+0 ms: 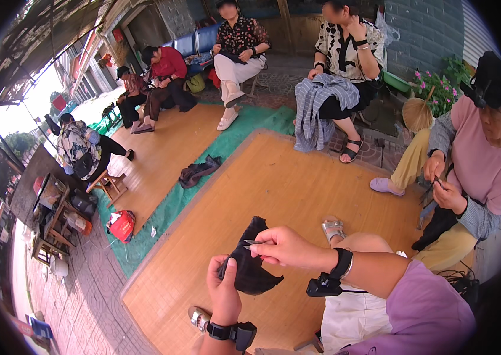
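A piece of black cloth (256, 277) hangs in front of me, with one corner standing up and a curved lower edge. My left hand (224, 284) grips its left side, thumb on top and fingers curled behind. My right hand (283, 245) is closed in a pinch around a small pointed metal tool (249, 242), whose tip lies against the upper part of the cloth. Whether the tool is tweezers or thread snips I cannot make out. Both wrists carry black strapped devices.
Tan mats (274, 177) cover the ground, with a green sheet (167, 204) beneath. A dark garment (198, 171) and a red bag (121, 226) lie there. A person in pink (481, 148) sits close on my right; several others sit farther off. A wooden stool (108, 186) stands at left.
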Available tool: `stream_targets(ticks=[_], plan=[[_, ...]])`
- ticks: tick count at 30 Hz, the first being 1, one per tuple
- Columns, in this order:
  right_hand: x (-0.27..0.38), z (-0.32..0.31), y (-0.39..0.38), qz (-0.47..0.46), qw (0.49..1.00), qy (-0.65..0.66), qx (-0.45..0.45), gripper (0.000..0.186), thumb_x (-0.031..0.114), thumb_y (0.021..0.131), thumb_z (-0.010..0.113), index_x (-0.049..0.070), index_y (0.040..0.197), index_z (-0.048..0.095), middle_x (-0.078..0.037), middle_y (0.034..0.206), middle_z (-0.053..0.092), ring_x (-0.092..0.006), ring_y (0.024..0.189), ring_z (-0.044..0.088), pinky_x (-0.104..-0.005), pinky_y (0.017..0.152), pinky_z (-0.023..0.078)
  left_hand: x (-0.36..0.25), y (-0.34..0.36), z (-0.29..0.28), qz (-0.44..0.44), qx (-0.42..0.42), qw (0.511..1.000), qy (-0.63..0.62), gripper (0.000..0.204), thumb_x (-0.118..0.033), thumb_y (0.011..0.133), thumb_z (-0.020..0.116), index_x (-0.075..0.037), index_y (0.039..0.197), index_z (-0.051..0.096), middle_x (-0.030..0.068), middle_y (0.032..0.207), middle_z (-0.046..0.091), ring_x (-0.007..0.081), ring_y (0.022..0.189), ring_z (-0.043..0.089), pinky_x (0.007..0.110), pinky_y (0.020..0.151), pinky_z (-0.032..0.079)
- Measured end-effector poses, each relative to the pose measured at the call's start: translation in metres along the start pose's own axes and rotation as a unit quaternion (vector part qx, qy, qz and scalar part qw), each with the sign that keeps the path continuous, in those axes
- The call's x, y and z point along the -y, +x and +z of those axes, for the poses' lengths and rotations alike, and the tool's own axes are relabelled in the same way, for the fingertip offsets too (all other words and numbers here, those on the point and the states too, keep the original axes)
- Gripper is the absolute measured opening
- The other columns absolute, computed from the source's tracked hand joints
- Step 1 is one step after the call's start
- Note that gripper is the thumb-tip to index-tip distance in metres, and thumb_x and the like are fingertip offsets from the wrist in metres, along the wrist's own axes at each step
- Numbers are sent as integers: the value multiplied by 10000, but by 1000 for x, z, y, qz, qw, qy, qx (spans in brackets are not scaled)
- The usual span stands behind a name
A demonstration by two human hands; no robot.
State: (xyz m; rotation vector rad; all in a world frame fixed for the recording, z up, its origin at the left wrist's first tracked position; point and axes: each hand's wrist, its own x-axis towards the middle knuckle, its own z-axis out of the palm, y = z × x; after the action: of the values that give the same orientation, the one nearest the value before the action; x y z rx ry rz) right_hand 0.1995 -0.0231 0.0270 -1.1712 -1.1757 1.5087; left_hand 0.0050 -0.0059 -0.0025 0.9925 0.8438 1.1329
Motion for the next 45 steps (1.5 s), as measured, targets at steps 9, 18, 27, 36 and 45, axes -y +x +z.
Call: stream_targets(ticks=[9,18,27,36,45], plan=[[0,-2,1,2,1000,-10,-5,234,236,1007,581,35,919,664,57,595,497,-7,487,404,-197,427,283,0,0,-3,5,7,1000,21,94,-145,996,614,-59,976,582,-39,874,588,33,778,497,194,720,400],[4,-2,-3,1,1000,-8,-3,242,243,1013,574,35,931,668,57,601,505,-7,490,403,-192,436,280,-6,-2,6,17,3,1000,8,75,-121,999,594,-49,987,579,-12,910,620,58,828,562,208,770,449],[7,-3,-1,-7,1000,2,-9,258,242,1005,587,28,872,644,47,575,501,-17,471,406,-207,425,285,-8,-3,2,15,1,1000,-5,73,-131,994,604,-62,982,582,-10,928,619,64,857,566,222,791,453],[14,-38,3,-60,986,101,-116,243,237,1026,540,38,907,612,52,604,472,-15,475,370,-199,415,283,-11,-4,-10,-9,-26,998,-50,70,-118,989,617,-76,959,570,-32,876,610,51,786,551,209,727,446],[-3,-6,1,-5,1000,18,17,233,247,1029,545,46,938,620,57,617,484,-15,502,397,-195,439,294,-8,-4,-12,-9,-11,999,-38,56,-109,981,621,-57,980,602,-5,898,633,75,813,589,221,755,474]])
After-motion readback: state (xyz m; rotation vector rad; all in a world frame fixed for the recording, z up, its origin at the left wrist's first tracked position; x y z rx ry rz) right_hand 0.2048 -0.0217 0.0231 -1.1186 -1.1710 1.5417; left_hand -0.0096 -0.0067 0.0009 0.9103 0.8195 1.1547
